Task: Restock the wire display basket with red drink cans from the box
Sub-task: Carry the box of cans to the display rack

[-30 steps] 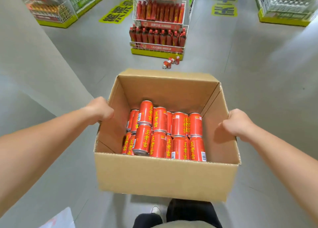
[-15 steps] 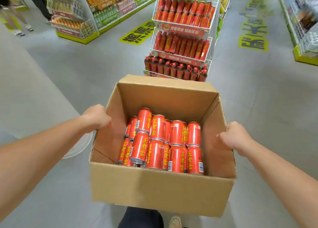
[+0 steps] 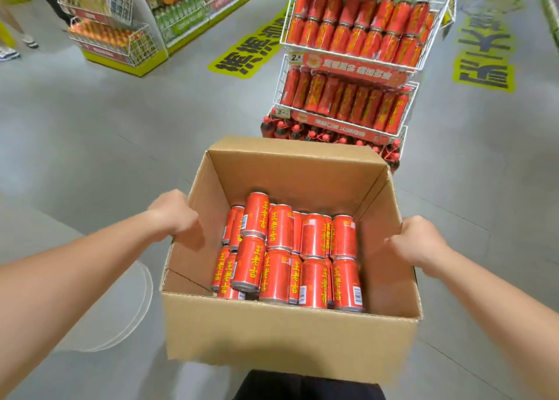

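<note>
1. The left hand (image 3: 174, 215) and right hand (image 3: 419, 242) each grip a side wall of the box (image 3: 287, 339).
2. Red cans (image 3: 290, 254) lie inside it.
3. The wire display basket (image 3: 360, 24), seemingly full, stands just beyond.

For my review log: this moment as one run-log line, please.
box: held off floor | left hand: grips left wall | right hand: grips right wall | red cans: lying inside box | wire display rack: ahead, stocked

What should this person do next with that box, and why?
Probably set the box down by the wire rack: the left hand and right hand both grip its side walls, so neither is free to lift cans, and the rack stands just ahead.
</note>
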The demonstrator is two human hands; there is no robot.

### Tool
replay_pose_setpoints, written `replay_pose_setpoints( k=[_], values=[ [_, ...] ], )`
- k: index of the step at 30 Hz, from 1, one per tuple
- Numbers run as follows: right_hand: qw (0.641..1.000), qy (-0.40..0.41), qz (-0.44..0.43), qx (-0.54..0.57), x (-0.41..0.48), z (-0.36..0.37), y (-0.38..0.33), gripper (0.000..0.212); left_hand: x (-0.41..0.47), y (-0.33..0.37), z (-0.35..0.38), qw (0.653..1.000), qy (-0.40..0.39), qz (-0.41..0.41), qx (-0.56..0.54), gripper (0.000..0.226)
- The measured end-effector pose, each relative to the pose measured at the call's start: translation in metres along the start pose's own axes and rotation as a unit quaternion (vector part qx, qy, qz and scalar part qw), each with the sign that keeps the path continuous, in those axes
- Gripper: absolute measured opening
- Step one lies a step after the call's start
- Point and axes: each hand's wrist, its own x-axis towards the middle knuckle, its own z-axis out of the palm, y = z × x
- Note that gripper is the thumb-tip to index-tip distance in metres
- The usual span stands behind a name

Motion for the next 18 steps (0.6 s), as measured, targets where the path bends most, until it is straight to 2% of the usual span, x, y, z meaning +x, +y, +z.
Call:
replay_pose_setpoints(
  k=[4,10,14,18],
  values=[
    [1.000,0.001,-0.003,0.019,0.081,0.004,-0.064,0.019,0.086,0.031,-0.039,1.000,0.003,-0.013,0.009,0.030],
    [0.998,-0.016,-0.008,0.064,0.211,0.024,-0.140,0.019,0.227,0.075,-0.076,1.000,0.008,-0.019,0.012,0.032],
    [0.997,-0.027,0.009,0.071,0.304,0.049,-0.180,0.019,0.338,0.094,-0.075,1.000,0.018,-0.018,0.011,0.022],
    [0.996,-0.037,0.039,0.065,0.383,0.089,-0.202,0.014,0.434,0.111,-0.056,1.000,-0.011,-0.008,0.009,0.020]
  ],
)
